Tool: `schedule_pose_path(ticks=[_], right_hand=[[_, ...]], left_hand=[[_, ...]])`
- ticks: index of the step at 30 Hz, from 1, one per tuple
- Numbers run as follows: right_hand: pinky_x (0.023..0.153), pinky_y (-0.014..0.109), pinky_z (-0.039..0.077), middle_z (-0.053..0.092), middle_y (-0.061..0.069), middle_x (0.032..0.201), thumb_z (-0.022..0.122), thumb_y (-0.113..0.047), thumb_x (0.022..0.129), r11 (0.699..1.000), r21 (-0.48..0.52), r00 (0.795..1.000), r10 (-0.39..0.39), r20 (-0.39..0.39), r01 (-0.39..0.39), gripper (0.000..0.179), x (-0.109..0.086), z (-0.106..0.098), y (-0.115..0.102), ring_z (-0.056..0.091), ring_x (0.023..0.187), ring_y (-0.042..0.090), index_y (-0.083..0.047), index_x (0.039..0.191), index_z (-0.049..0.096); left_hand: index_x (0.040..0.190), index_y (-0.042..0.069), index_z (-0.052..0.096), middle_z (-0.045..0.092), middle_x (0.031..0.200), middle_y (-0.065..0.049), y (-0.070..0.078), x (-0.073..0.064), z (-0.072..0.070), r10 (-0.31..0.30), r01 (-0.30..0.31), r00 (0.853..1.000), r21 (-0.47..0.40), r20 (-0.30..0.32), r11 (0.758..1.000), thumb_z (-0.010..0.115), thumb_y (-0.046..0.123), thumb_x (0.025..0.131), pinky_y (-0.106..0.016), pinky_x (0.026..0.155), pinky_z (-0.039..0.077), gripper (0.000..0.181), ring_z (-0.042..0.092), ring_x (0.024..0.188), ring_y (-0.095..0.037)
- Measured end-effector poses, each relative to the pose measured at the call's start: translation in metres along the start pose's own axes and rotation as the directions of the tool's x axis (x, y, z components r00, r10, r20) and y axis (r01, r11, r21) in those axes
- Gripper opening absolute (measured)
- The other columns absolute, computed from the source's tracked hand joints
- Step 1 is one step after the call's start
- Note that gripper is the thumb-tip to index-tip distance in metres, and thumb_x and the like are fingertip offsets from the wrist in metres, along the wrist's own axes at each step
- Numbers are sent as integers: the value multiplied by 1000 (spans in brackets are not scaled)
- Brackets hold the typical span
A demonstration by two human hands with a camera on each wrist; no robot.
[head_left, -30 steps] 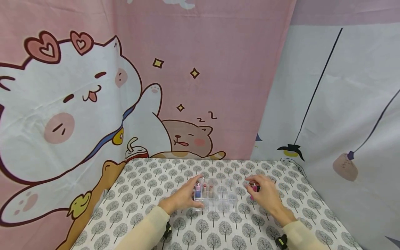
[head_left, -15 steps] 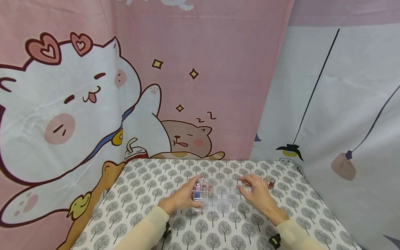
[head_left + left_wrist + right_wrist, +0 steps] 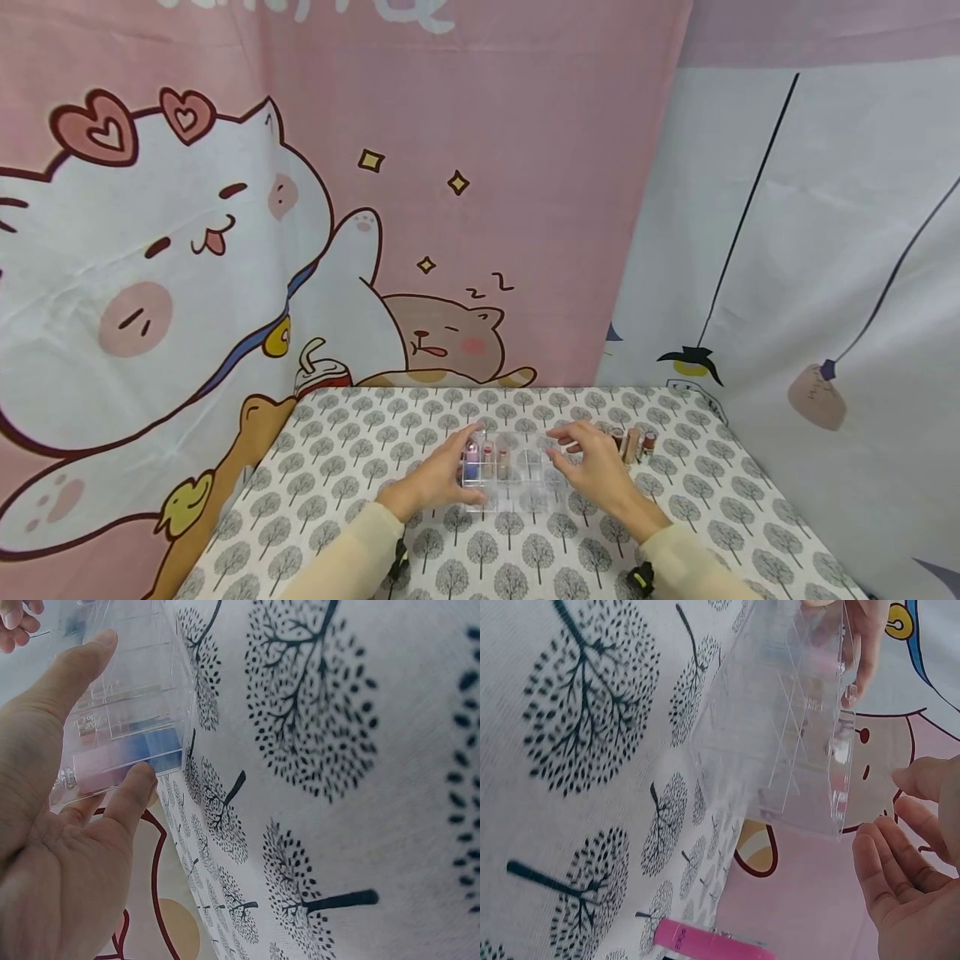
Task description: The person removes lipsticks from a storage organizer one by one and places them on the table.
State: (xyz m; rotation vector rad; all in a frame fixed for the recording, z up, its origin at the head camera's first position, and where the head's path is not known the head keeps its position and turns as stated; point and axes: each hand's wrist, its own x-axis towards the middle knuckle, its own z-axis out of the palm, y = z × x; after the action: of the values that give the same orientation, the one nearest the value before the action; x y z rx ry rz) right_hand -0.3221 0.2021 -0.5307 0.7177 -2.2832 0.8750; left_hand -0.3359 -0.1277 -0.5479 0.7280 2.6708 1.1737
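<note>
A clear divided organizer box [image 3: 517, 493] stands on the table. My left hand [image 3: 435, 475] grips its left end, thumb at the near edge and fingers at the far edge. Inside that end is a pink-and-blue tube [image 3: 124, 759]. Beside it in the head view are two lipstick-like tubes, one with a red top [image 3: 488, 460] and a browner one [image 3: 504, 463]. My right hand [image 3: 600, 471] hovers by the box's right end, fingers loosely bent and thumb apart. Nothing shows between them in the right wrist view [image 3: 911, 859].
Right of my right hand, several small tubes [image 3: 632, 446] stand on the tree-print tablecloth [image 3: 442, 575]. A bright pink tube [image 3: 709, 943] shows low in the right wrist view. A cartoon-print cloth [image 3: 555, 208] hangs behind the table.
My right hand has moved left toward the box, uncovering the brown tubes at its right. My left hand keeps its hold on the box. The head view has tilted slightly.
</note>
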Motion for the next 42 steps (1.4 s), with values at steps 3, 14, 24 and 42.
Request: schedule_pose_path(ticks=[3, 14, 24, 42], right_hand=[[84, 41, 76, 84, 9, 115, 95, -1, 94, 1000, 21, 1000, 3, 4, -3, 28, 1, 4, -2, 83, 98, 30, -8, 120, 84], [83, 42, 77, 84, 10, 114, 94, 1, 93, 997, 80, 1000, -5, 12, 4, 29, 5, 20, -10, 83, 96, 31, -6, 120, 84], [89, 44, 76, 82, 11, 118, 93, -4, 97, 992, 89, 991, 79, 106, -89, 29, 8, 32, -17, 83, 101, 33, -5, 125, 85], [90, 46, 76, 85, 19, 123, 91, -6, 100, 991, 93, 969, 70, 239, -94, 30, 16, 53, -16, 84, 104, 37, -2, 129, 83]], left_hand=[[187, 36, 18, 34, 188, -22, 0, 0, 1, 3, -3, 1000, -9, -2, 1000, 106, 28, 88, -56, 121, 65, 133, 72, 141, -47], [187, 32, 19, 38, 185, -25, -2, -1, 2, 19, -19, 1000, -16, -7, 1000, 107, 25, 86, -49, 116, 68, 134, 75, 133, -39], [187, 30, 19, 39, 184, -26, -5, 0, 1, 24, -24, 1000, -16, -3, 1000, 106, 25, 87, -47, 116, 68, 133, 74, 136, -40], [186, 41, 17, 41, 181, -27, -27, 9, 2, 132, -132, 991, -20, -4, 991, 107, 40, 86, -45, 110, 71, 134, 75, 128, -35]])
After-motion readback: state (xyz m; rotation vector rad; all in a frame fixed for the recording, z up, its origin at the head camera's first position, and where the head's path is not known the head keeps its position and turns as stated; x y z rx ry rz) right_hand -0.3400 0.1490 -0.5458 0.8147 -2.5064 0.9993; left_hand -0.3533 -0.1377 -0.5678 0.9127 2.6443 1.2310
